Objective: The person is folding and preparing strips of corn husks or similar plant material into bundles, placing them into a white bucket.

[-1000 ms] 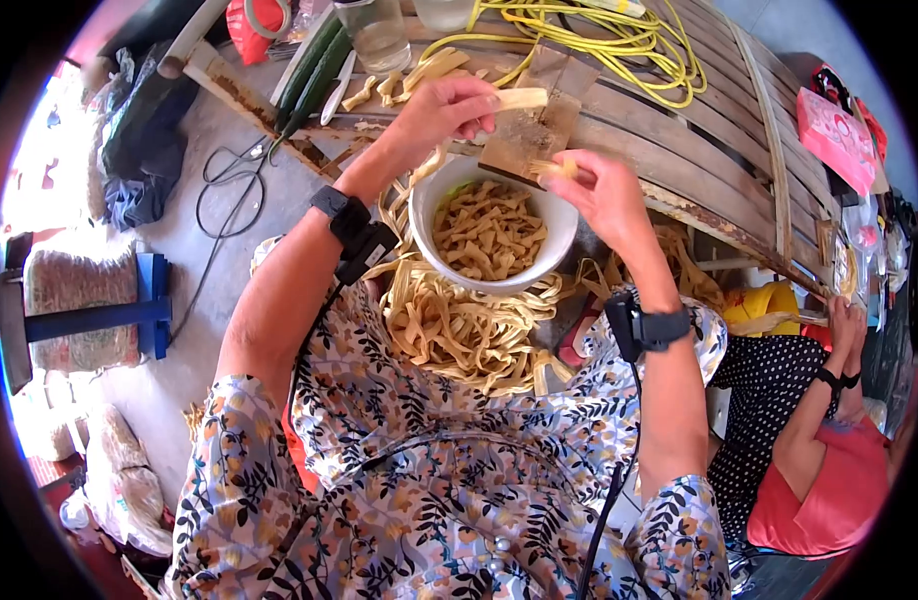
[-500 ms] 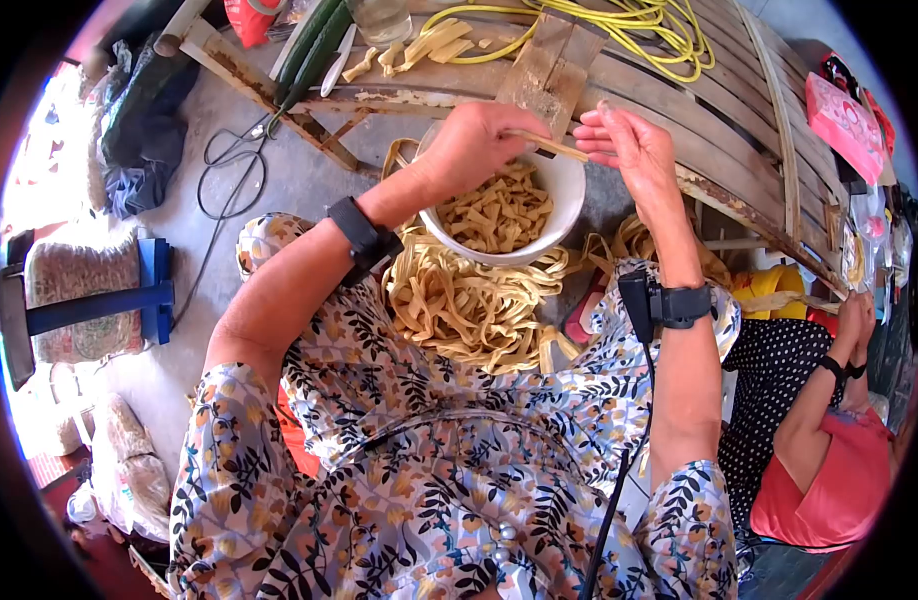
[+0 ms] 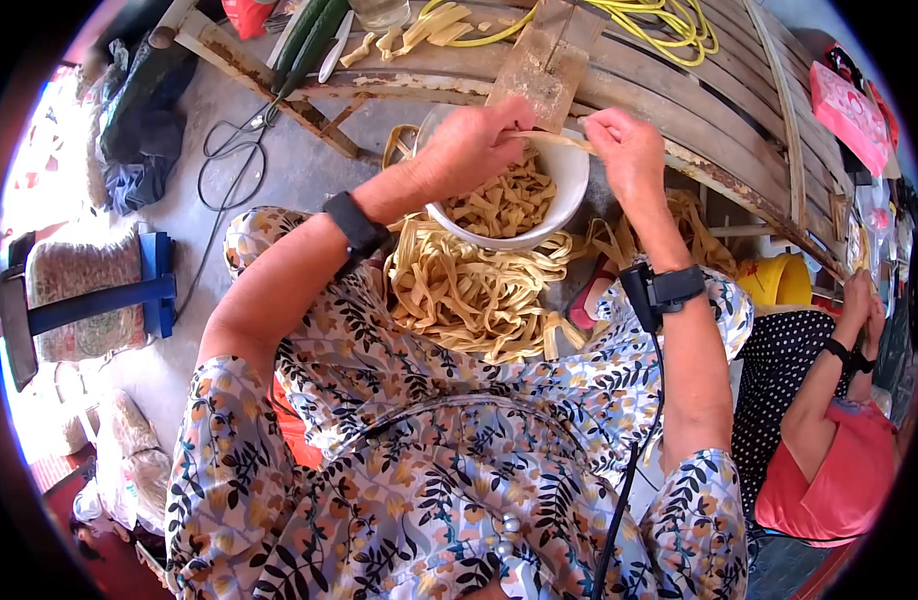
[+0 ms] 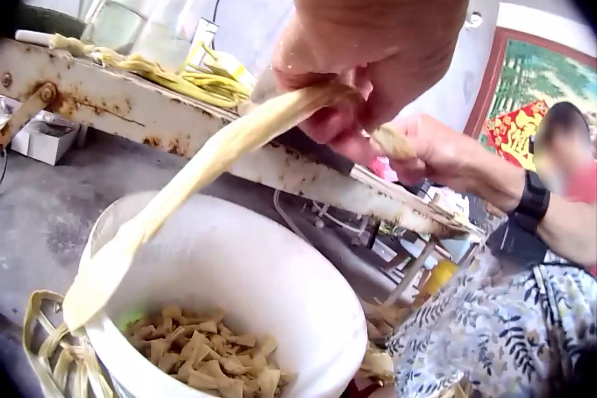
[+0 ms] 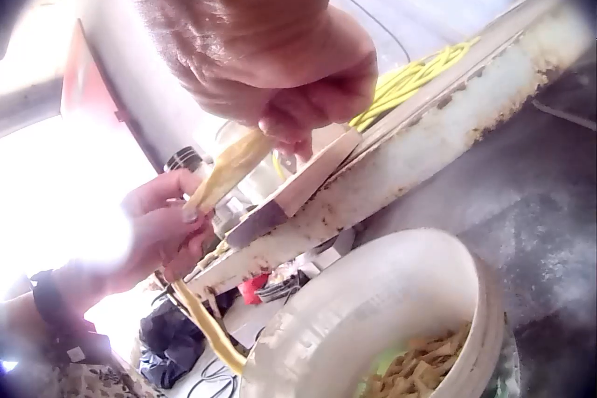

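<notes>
Over a white bucket (image 3: 571, 180), my left hand (image 3: 474, 150) grips a long, pale yellow, limp plant-like strip (image 4: 201, 165). In the left wrist view its tail hangs down to the bucket rim. My right hand (image 3: 629, 150) pinches the other end, so a short length (image 5: 229, 169) runs between the hands. Short tan cut pieces (image 3: 499, 205) lie inside the bucket. Just beyond the hands a wooden board (image 3: 544, 70) juts from the bench, with a dark flat piece (image 5: 256, 228) at its near end.
A heap of long strips (image 3: 469, 290) lies before my lap. The slatted bench (image 3: 659, 110) holds yellow cord (image 3: 669, 30), cucumbers (image 3: 314, 40) and several loose pieces (image 3: 434, 28). To the right sits another person (image 3: 829, 460) near a yellow bucket (image 3: 779, 282). A black cable (image 3: 214, 185) trails on the floor.
The left hand has come down and right over the bucket, and the strip now stretches between both hands. The right hand has moved up and right; its fingers, loosely spread half a second ago, now pinch the strip.
</notes>
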